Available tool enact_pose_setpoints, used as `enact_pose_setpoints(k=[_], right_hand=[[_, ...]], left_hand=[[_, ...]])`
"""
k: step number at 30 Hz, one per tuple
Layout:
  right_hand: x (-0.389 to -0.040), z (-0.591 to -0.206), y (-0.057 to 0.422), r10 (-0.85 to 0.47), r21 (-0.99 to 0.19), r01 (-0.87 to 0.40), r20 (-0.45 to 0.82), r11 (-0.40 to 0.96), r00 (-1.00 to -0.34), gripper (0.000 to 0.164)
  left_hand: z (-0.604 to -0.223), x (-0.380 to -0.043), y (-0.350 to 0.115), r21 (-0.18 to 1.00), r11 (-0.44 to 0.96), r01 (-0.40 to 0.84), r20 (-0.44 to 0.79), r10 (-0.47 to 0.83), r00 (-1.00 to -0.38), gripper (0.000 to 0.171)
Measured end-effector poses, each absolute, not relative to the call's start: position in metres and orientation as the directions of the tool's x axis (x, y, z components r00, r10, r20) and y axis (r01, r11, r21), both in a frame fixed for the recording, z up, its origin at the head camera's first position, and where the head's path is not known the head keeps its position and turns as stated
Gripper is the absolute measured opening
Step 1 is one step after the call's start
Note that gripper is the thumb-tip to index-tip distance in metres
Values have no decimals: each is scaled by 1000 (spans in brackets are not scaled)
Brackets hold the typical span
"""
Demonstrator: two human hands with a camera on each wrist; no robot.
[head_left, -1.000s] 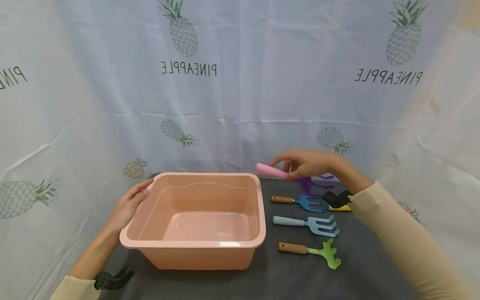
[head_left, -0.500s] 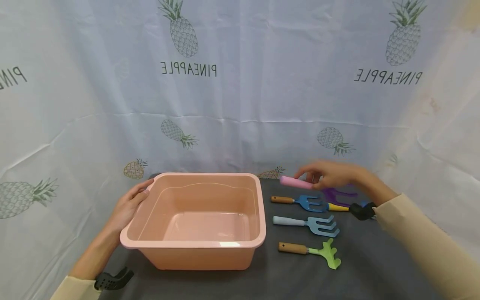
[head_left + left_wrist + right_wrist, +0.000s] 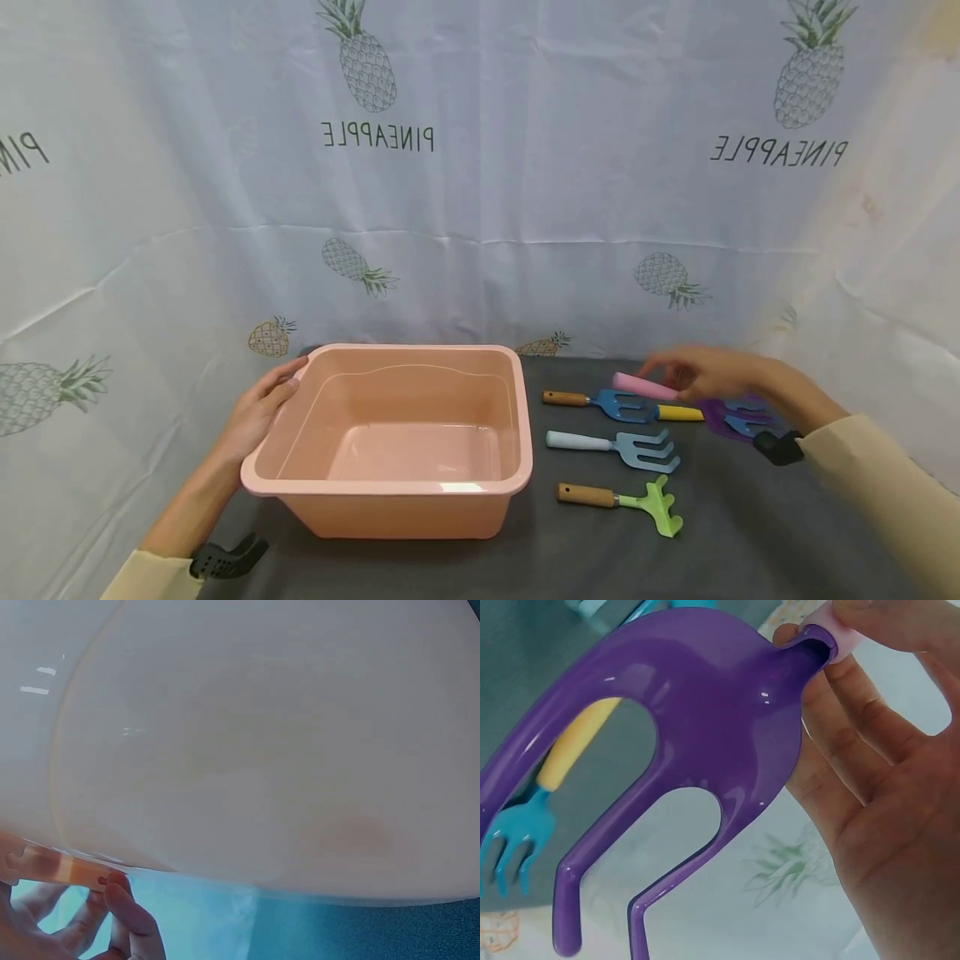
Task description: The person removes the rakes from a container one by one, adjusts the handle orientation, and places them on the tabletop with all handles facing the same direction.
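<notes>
My right hand (image 3: pixel 701 372) pinches the pink handle (image 3: pixel 643 387) of a hand rake between thumb and fingers. Its purple head (image 3: pixel 705 712), with bent tines, fills much of the right wrist view. Below it, a blue fork's yellow handle (image 3: pixel 679 413) shows, its head partly covered by the rake in the head view. At the left, my left hand (image 3: pixel 258 412) holds the rim of a peach plastic basin (image 3: pixel 408 488). In the left wrist view the fingers (image 3: pixel 135 911) meet the rim's edge from outside. Nothing lies inside the basin.
Right of the basin lie a blue fork with a wooden handle (image 3: pixel 566 398), a light blue rake (image 3: pixel 641 450) and a green rake (image 3: pixel 656 504) on the dark table (image 3: pixel 600 567). A pineapple-print curtain (image 3: pixel 480 183) hangs behind and at both sides.
My right hand has carried the hand rake rightward and down, from beside the basin's back right corner to over the yellow-handled fork. The left hand and basin have stayed put.
</notes>
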State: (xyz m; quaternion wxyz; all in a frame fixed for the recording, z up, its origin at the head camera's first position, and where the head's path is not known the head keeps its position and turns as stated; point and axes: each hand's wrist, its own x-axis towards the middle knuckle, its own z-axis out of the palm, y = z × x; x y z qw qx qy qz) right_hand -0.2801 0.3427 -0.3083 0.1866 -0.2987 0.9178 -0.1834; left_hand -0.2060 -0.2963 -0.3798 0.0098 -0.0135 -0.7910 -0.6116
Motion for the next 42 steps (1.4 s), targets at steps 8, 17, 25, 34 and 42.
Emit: enact_pose_setpoints(k=[8,17,25,34,42], right_hand=[[-276,-330,365,-606,-484,-428,-307,763,-734,53],[-270,-355,392,-613,-453,-467,-255,759,-748,49],[-270,-375,413,-672,-485,-514,-236,708,-702,49],[-270,-394,439,-664,-492,-505,-225,709,-713,50],[-260,-403,449,-588,-507,-386,-333,771,-737,51]], left_hand=[[-381,-205,-298,965,260,24,22,12,-1000,67],[-381,-205,-297,968,248,35,34,8,-999,66],[-380,-204,-295,965,261,25,24,7,-1000,67],[-380,-204,-295,972,233,40,38,14,-999,65],[-379,-203,-295,976,214,50,47,19,-999,65]])
